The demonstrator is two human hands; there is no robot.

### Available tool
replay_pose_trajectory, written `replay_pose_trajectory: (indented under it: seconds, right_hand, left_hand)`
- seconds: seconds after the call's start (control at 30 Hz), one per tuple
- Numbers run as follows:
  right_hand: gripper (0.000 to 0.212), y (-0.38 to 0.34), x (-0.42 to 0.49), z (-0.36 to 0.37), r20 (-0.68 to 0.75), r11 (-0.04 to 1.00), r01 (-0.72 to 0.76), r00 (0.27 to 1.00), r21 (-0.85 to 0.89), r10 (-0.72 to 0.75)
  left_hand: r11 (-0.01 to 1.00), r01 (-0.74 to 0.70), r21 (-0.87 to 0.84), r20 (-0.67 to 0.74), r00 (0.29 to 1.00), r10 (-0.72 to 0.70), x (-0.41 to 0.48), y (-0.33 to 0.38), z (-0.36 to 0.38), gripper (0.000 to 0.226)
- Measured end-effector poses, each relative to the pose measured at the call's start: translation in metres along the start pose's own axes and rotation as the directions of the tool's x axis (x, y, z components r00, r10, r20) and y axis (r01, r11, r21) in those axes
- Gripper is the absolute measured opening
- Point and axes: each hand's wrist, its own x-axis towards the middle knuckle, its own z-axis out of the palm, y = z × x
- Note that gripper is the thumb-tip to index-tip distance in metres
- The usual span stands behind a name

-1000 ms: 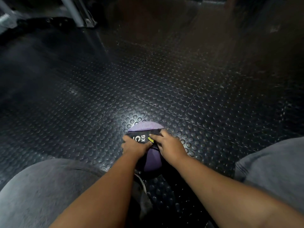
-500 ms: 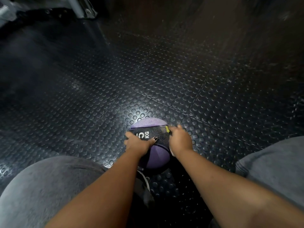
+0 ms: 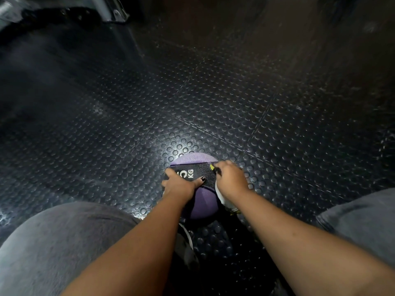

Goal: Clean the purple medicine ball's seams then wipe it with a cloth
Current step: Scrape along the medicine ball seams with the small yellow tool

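Observation:
The purple medicine ball (image 3: 204, 202), with a black band marked "KG", sits on the floor between my knees. My left hand (image 3: 178, 185) grips its left side, thumb spread across the black band. My right hand (image 3: 230, 180) is at the ball's upper right edge. It pinches a small yellow-tipped tool (image 3: 212, 167) whose tip touches the seam between the black band and the purple panel. A white cloth (image 3: 222, 197) shows under my right wrist, against the ball's right side; whether that hand also holds it is hidden.
Black studded rubber floor tiles (image 3: 213, 92) stretch all around. My grey-clad knees (image 3: 53, 242) flank the ball left and right. A metal frame leg (image 3: 111, 11) stands at the far top left. A light strip (image 3: 188, 238) lies under my left forearm.
My right hand has slid with the yellow tool from the middle of the black band to the ball's right edge. The left hand has stayed on the ball.

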Motion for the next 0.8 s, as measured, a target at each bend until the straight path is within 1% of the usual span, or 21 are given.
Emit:
replay_pose_trajectory:
  seconds: [0.17, 0.2, 0.27, 0.33, 0.5, 0.57, 0.6, 0.63, 0.67, 0.73, 0.8]
  right_hand:
    - [0.041, -0.001, -0.003, -0.001, 0.014, 0.982, 0.173, 0.985, -0.075, -0.172]
    - [0.043, 0.0, -0.005, -0.002, 0.021, 0.977, 0.19, 0.982, -0.101, -0.189]
    - [0.046, 0.004, -0.007, -0.004, 0.023, 0.968, 0.179, 0.984, -0.176, -0.178]
    - [0.049, 0.008, -0.008, -0.003, 0.019, 0.965, 0.127, 0.992, -0.228, -0.126]
    - [0.049, 0.025, -0.005, -0.004, 0.015, 0.975, -0.014, 1.0, -0.223, 0.017]
    - [0.045, 0.043, -0.007, -0.003, 0.092, 0.964, -0.087, 0.989, -0.25, 0.113]
    - [0.042, 0.053, -0.01, -0.002, 0.135, 0.957, -0.137, 0.975, -0.256, 0.176]
    - [0.04, 0.062, -0.015, 0.001, 0.147, 0.946, -0.207, 0.958, -0.25, 0.248]
    - [0.036, 0.068, -0.02, 0.004, 0.125, 0.933, -0.285, 0.94, -0.221, 0.317]
    - [0.03, 0.072, -0.023, 0.005, 0.055, 0.914, -0.4, 0.913, -0.063, 0.403]
    - [0.023, 0.065, -0.018, -0.01, 0.003, 0.895, -0.421, 0.905, 0.147, 0.425]
  left_hand:
    - [1.0, 0.006, -0.005, 0.002, 1.0, -0.006, 0.001, -0.002, -0.002, 0.095]
    - [1.0, 0.004, -0.007, 0.007, 1.0, -0.004, 0.0, -0.002, -0.002, 0.095]
    - [1.0, 0.0, -0.008, 0.018, 1.0, 0.0, -0.001, -0.001, -0.002, 0.096]
    - [1.0, 0.0, -0.012, 0.027, 1.0, 0.0, -0.001, -0.001, -0.002, 0.096]
    - [1.0, -0.009, -0.014, 0.04, 0.999, 0.01, -0.002, -0.002, -0.001, 0.101]
    - [1.0, -0.01, -0.022, 0.035, 0.999, 0.011, -0.002, -0.003, -0.001, 0.102]
    - [1.0, -0.01, -0.024, 0.033, 0.999, 0.011, -0.002, -0.003, -0.001, 0.103]
    - [1.0, -0.008, -0.024, 0.03, 0.999, 0.009, -0.001, -0.003, -0.002, 0.104]
    - [1.0, -0.006, -0.026, 0.023, 1.0, 0.007, -0.001, -0.003, -0.002, 0.105]
    - [0.999, 0.001, -0.039, 0.005, 1.0, -0.001, 0.0, -0.003, -0.001, 0.105]
    - [1.0, 0.005, -0.009, -0.023, 1.0, -0.005, -0.002, 0.0, 0.002, 0.108]
